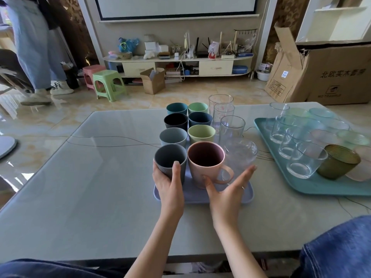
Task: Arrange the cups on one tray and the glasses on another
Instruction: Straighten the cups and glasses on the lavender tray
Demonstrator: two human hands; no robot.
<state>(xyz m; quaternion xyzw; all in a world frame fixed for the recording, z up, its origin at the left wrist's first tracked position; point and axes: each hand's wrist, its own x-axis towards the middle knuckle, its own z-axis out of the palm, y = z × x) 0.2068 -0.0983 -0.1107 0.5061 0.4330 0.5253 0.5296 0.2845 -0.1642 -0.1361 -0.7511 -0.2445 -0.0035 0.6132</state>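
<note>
Grey cup: near-left corner of lavender tray, upright, held by left hand; grip wrapped round the near wall, thumb up the right side, fingers curled round the left.

Pink mug: just right of the grey cup, upright, handle to the right. Right hand spread wide, holding nothing; thumb touching the mug's near base, fingers straight, tips reaching the near side of a clear patterned glass bowl.

Lavender tray, mid-surface: two columns of cups running far from the near pair — pale grey cup, light green cup, black cup, navy cup, teal cup, mint cup. Right column: the bowl, then three tall clear glasses; whether the farthest stands on the tray cannot be told.

Teal tray, right side of grey surface: row of short clear tumblers, a green glass bowl near-right of them, pale tinted glass dishes beyond.

Floor beyond: green stool, pink stool, cardboard box at far right.
</note>
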